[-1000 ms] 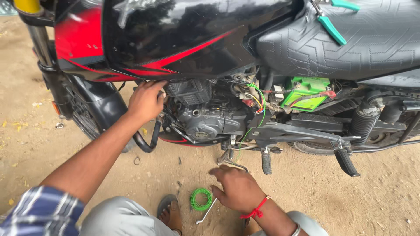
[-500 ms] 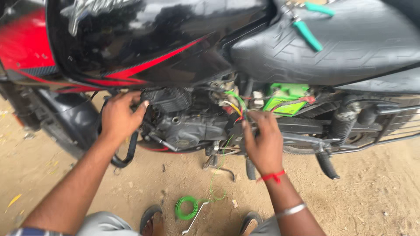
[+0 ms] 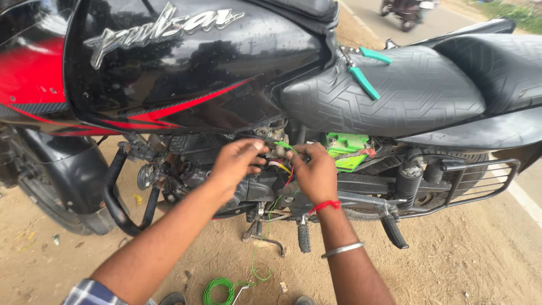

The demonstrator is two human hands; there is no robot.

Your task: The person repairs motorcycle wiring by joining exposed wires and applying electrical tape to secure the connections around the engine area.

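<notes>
Head view: hands [image 3: 276, 166] on motorcycle wires [image 3: 282, 165]

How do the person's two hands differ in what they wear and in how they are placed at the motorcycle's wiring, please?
The right hand has a red thread and a metal bangle on its arm; the left hand has neither. The left hand reaches in from the left, the right from below. Both pinch at the wires.

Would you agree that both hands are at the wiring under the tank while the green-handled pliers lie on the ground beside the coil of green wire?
Not quite. The head view shows the green-handled pliers lying on the black seat, not on the ground. The rest holds: the left hand and right hand are at the wiring under the tank, and the coil of green wire lies on the ground.
</notes>
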